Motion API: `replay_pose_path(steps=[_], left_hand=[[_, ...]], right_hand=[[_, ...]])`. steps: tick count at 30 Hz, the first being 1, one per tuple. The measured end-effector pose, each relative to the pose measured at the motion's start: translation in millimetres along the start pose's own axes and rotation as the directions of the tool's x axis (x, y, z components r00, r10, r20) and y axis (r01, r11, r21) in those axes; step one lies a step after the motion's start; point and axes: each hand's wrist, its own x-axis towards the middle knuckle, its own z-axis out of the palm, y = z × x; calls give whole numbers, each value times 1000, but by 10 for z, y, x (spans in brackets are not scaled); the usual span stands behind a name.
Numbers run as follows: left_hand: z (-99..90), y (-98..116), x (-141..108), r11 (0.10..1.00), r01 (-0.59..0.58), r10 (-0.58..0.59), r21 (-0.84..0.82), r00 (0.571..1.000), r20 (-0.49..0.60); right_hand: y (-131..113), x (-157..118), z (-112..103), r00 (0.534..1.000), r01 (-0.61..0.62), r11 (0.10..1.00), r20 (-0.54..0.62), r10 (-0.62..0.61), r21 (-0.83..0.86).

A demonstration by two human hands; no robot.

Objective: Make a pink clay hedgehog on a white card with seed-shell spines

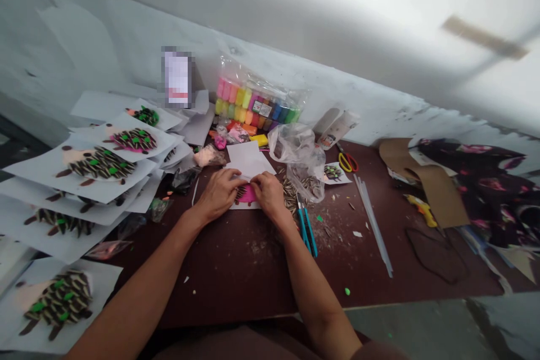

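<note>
A bright magenta clay shape (pixel 247 194) is the colour at the centre. Left of it, white paper sheets (pixel 42 171) show black-and-cream striped seed rows dotted with green. Right of it lie black-and-white striped sunflower seeds (pixel 300 188), a teal-and-black craft knife (pixel 306 230) and red-and-yellow scissors (pixel 348 162). Beyond it, rainbow-coloured clay blocks (pixel 248 107) fill a clear plastic bag (pixel 295 95). Far right, black cloth (pixel 476 180) bears pink flowers.

You wear this one camera on your head, and it looks forward and down, rolled so the wall (pixel 105 28) runs aslant across the top of the frame. It sits close above the table (pixel 236 275), with your left hand (pixel 219 194) and right hand (pixel 270 197) near mid-frame.
</note>
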Motion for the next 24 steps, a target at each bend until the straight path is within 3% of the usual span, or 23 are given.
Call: replay_pose_path(steps=[24], left_hand=[[19, 36, 13, 999, 29, -29, 36, 1000, -3]], right_hand=[[17, -53, -1, 999, 37, 999, -25, -38, -11]])
